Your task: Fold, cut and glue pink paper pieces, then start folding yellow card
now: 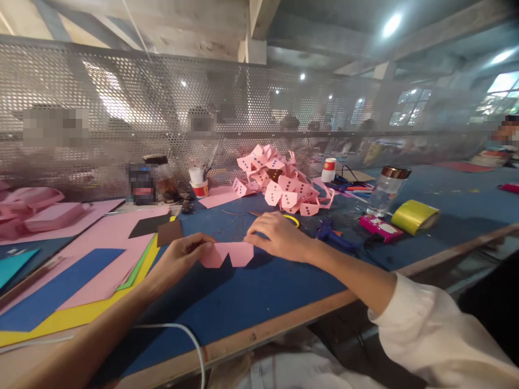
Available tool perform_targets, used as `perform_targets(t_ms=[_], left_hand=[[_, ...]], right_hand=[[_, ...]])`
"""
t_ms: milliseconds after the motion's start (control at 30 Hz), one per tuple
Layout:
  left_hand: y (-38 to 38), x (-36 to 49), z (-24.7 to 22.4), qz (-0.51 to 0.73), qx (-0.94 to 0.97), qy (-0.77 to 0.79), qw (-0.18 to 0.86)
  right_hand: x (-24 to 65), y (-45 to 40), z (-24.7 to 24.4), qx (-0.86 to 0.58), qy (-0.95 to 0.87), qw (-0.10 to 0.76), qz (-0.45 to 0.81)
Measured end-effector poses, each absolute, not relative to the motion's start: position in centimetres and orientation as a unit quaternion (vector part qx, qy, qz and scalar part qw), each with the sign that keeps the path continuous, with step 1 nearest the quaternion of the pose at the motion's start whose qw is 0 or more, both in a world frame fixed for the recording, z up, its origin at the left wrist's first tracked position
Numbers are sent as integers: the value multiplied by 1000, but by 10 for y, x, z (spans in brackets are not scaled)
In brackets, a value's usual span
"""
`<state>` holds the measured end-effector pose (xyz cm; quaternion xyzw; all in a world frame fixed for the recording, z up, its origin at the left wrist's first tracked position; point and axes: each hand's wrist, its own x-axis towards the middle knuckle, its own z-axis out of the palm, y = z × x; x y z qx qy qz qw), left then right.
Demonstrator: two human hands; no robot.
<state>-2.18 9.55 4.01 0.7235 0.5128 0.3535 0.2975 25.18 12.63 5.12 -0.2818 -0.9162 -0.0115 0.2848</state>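
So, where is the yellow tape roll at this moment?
In the head view, the yellow tape roll lies on the blue table, far right, beside the pink box and the glass jar.

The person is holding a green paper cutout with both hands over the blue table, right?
Not quite. The paper cutout is pink, not green, as the head view shows. The left hand and right hand do both hold it over the blue table.

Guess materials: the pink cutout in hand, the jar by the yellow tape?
Pink cutout: looks like thin matte paper or card, flat with clean zigzag edges. Jar: clear glass or plastic, see-through body, with a shiny copper-coloured lid, probably metal.
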Motion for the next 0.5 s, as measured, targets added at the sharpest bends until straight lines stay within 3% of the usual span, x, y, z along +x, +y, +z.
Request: perform_targets(t_ms=[167,300,400,500], left_hand=[[94,-30,42,364,711,531,283],[92,-30,45,372,706,529,287],[89,-28,47,386,702,522,292],[88,-29,47,396,699,518,294]], right_hand=[[319,96,70,-457,-847,236,-135],[375,77,62,-577,-779,103,-222],[398,71,49,-610,-759,18,-227],[404,72,38,-617,-756,-11,-217]])
